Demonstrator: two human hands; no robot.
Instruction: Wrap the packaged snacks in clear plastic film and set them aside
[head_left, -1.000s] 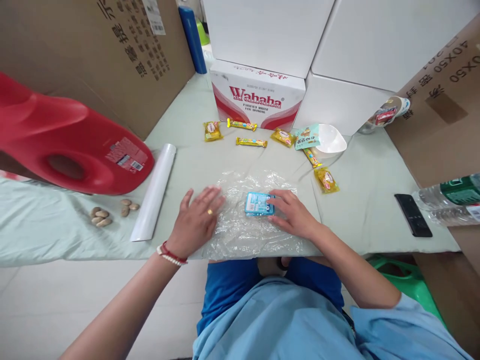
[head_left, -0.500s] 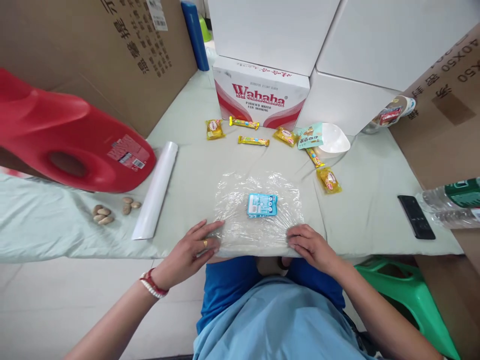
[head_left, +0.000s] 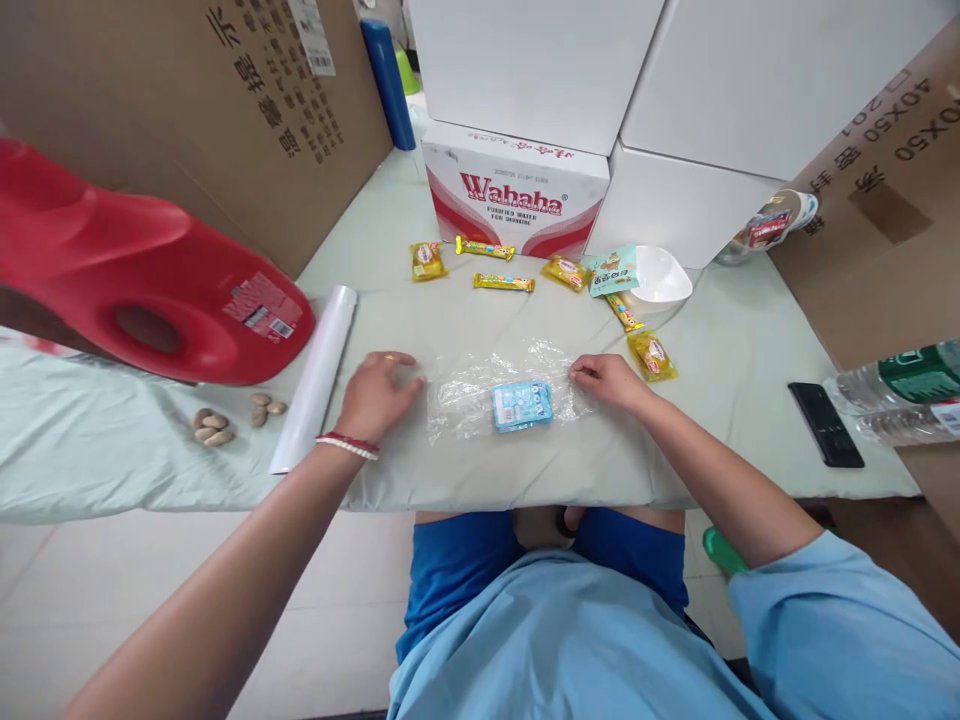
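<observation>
A small blue packet (head_left: pixel 523 405) lies on the pale green cloth under a sheet of clear plastic wrap (head_left: pixel 472 395), which is folded over it. My left hand (head_left: pixel 377 393) pinches the left edge of the wrap, fingers curled. At the wrap's right edge, my right hand (head_left: pixel 609 381) grips it with closed fingers. Both hands rest on the table on either side of the packet.
A white roll (head_left: pixel 315 378) lies left of my left hand, with nuts (head_left: pixel 211 427) and a red jug (head_left: pixel 135 285) beyond. Yellow snack packets (head_left: pixel 503 283), a white bowl (head_left: pixel 660 280) and a Wahaha box (head_left: pixel 516 198) sit behind. A black phone (head_left: pixel 823 424) and bottles (head_left: pixel 900 390) lie right.
Both hands have carried the wrap's near edge away from me, from the table's front edge up and over the blue packet. The wrap now lies folded and narrower.
</observation>
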